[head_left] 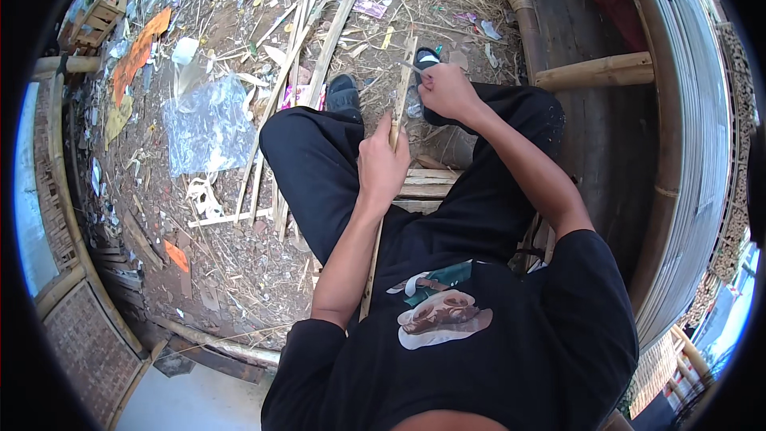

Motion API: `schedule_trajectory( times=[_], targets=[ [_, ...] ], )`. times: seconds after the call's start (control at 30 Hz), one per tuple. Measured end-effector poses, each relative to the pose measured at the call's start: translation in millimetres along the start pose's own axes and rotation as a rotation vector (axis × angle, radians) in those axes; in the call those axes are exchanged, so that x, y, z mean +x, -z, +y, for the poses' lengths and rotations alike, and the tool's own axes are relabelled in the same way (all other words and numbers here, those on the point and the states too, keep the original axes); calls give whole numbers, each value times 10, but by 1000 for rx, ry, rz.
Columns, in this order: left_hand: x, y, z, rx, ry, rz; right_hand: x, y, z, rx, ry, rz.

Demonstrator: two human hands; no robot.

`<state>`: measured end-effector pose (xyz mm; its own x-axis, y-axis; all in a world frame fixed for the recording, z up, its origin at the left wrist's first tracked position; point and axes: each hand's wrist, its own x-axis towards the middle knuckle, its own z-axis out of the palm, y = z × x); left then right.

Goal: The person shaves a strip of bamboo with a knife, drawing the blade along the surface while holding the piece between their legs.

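A long, pale bamboo strip [404, 88] runs from between my feet back past my left forearm to my torso. My left hand [383, 161] is wrapped around it at about knee level, fingers closed. My right hand [448, 92], closed in a fist by my right knee, grips a knife. Its thin grey blade [412, 68] points left and meets or crosses the strip near the far end. The knife's handle is hidden inside the fist. Dark spots mark the strip's face.
Several loose bamboo slats [331, 40] lie on the littered dirt ground to the left, by a clear plastic sheet [209, 124] and an orange scrap [142, 52]. A bamboo pole [594, 72] juts in at my right. Wooden pieces [427, 183] lie between my legs.
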<state>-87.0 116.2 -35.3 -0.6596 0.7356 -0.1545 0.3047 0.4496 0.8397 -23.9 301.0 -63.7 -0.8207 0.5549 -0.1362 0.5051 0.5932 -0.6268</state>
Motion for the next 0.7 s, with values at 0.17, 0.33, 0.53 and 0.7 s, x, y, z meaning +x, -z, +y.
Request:
schedule_trajectory(
  times=[0.17,0.33,0.53,0.7],
  targets=[
    [-8,36,64,-23,45,-59,-88,-213,-94,4,-21,-153],
    [16,50,-39,27,-10,-69,40,-257,-105,-50,9,-189],
    [-54,140,71,-35,43,-141,394,-441,246,-55,-60,47],
    [-304,-78,461,-185,-125,-266,969,-86,1005,-213,-355,76]
  ],
)
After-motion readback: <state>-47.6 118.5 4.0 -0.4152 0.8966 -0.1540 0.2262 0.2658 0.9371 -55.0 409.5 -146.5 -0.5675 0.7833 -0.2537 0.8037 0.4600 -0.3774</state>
